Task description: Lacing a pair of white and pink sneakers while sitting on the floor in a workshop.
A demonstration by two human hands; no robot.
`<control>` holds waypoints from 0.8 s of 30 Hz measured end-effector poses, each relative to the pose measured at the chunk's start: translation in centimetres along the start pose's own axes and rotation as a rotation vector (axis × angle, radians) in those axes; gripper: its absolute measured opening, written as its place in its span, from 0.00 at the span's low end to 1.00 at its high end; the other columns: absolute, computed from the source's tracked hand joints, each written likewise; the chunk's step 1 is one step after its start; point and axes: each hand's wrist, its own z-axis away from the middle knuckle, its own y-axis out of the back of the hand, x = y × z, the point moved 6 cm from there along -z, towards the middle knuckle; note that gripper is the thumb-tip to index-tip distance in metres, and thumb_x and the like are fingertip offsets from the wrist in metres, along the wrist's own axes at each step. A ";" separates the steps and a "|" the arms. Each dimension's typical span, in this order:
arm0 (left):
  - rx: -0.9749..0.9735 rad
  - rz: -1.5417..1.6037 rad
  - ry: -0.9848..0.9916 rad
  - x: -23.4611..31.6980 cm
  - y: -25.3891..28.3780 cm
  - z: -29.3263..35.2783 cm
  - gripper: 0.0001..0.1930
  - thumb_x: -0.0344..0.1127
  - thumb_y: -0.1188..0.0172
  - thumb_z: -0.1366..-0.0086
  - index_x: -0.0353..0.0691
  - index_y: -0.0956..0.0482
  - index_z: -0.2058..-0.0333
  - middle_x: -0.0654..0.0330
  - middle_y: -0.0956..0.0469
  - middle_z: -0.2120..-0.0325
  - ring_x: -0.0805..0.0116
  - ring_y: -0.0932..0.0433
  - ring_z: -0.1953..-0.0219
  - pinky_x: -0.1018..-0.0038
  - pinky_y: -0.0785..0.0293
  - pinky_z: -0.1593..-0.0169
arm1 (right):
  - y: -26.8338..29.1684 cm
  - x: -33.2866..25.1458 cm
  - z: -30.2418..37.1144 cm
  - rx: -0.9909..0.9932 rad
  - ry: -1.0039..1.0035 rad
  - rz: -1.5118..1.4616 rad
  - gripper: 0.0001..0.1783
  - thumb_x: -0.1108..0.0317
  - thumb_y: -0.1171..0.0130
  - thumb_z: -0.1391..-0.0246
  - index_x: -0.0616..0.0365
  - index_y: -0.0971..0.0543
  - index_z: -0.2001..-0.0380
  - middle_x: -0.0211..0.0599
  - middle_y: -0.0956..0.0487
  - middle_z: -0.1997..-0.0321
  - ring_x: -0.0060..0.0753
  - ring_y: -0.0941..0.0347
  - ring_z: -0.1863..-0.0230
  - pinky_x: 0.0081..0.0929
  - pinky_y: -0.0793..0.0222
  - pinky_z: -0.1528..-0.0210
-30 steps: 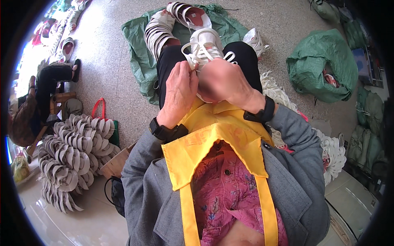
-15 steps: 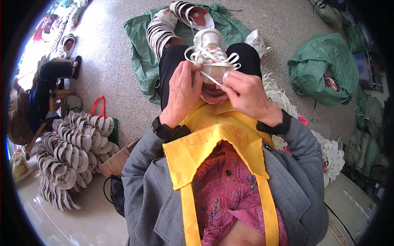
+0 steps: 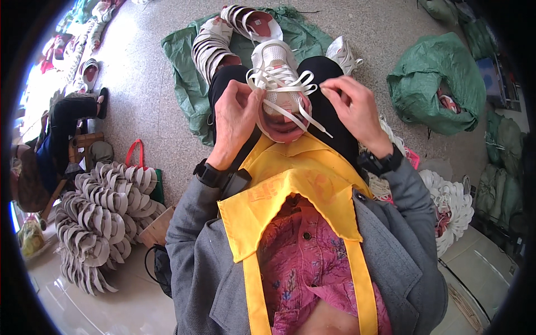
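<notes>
A white sneaker (image 3: 274,67) with a pink lining lies on my lap, toe pointing away, over my yellow apron (image 3: 290,178). White laces (image 3: 282,84) are looped across its upper. My left hand (image 3: 234,120) pinches the lace at the shoe's left side. On the right side, my right hand (image 3: 353,109) pulls another lace strand outward. Both wrists wear dark watches.
Stacked white sneakers (image 3: 215,42) lie on a green sheet (image 3: 184,78) ahead. A green sack (image 3: 435,89) sits to the right, piles of grey insoles (image 3: 106,218) to the left, white insoles (image 3: 452,204) at right. Another person (image 3: 50,151) sits at far left.
My hands have moved apart from the shoe's opening, drawing the laces out to either side. The sneaker sits lower on my lap and shows more of its upper.
</notes>
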 end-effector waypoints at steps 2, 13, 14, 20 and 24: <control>0.013 0.006 0.008 -0.1 -0.1 -0.3 0.10 0.34 0.36 0.32 0.33 0.24 0.67 0.65 0.23 0.77 0.83 0.28 0.74 0.82 0.30 0.69 | -1.2 0.6 -1.6 -0.019 0.081 0.093 0.08 0.68 0.36 0.42 0.61 0.18 0.65 0.37 0.22 0.68 0.36 0.26 0.74 0.34 0.31 0.69; 0.171 0.068 -0.146 1.0 0.3 0.8 0.08 0.27 0.36 0.37 0.35 0.29 0.66 0.60 0.25 0.78 0.74 0.26 0.76 0.75 0.28 0.69 | -2.5 1.6 -2.2 -0.256 -0.032 -0.096 0.06 0.73 0.37 0.44 0.63 0.23 0.69 0.35 0.22 0.69 0.28 0.26 0.74 0.27 0.29 0.70; 0.177 0.075 -0.156 0.9 0.5 0.8 0.08 0.27 0.36 0.36 0.35 0.28 0.66 0.60 0.24 0.77 0.75 0.25 0.76 0.75 0.28 0.69 | -2.6 2.0 -2.1 -0.261 -0.086 -0.249 0.06 0.72 0.37 0.43 0.62 0.24 0.68 0.33 0.21 0.69 0.24 0.28 0.75 0.24 0.30 0.71; 0.155 0.138 -0.105 -1.0 0.8 0.3 0.05 0.26 0.40 0.34 0.34 0.29 0.65 0.60 0.22 0.76 0.78 0.24 0.74 0.76 0.27 0.68 | -2.5 3.1 -2.6 -0.311 -0.263 -0.722 0.07 0.71 0.39 0.38 0.60 0.25 0.67 0.25 0.21 0.71 0.13 0.29 0.73 0.16 0.32 0.73; 0.119 0.234 -0.050 -1.6 0.7 0.0 0.03 0.25 0.44 0.32 0.33 0.29 0.64 0.59 0.20 0.76 0.77 0.20 0.74 0.77 0.24 0.69 | -2.4 3.9 -3.5 -0.275 -0.137 -0.432 0.07 0.70 0.39 0.39 0.58 0.26 0.68 0.24 0.23 0.71 0.10 0.33 0.76 0.13 0.38 0.75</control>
